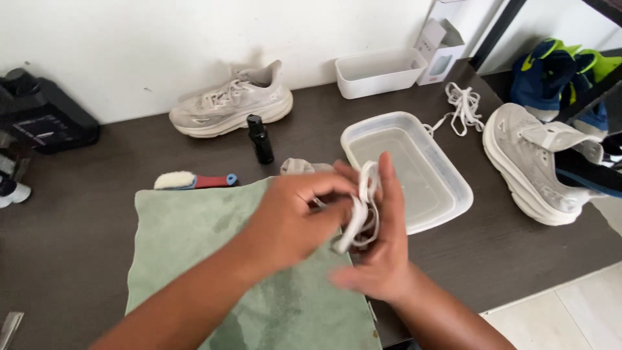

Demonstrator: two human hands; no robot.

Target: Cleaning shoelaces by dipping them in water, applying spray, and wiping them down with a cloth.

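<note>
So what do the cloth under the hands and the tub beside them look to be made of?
The green cloth looks like microfibre or terry: a matte, slightly fuzzy nap with soft shading. The rectangular tub appears to be translucent plastic with a smooth, faintly glossy rim, and the dark table shows through its walls. The white shoelace in both hands looks like flat woven fabric.

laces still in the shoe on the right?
No: the shoe on the right shows bare eyelets, one white lace lies loose on the table, and both hands hold another.

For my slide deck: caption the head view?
Both hands bundle a white shoelace above a green towel.
</note>
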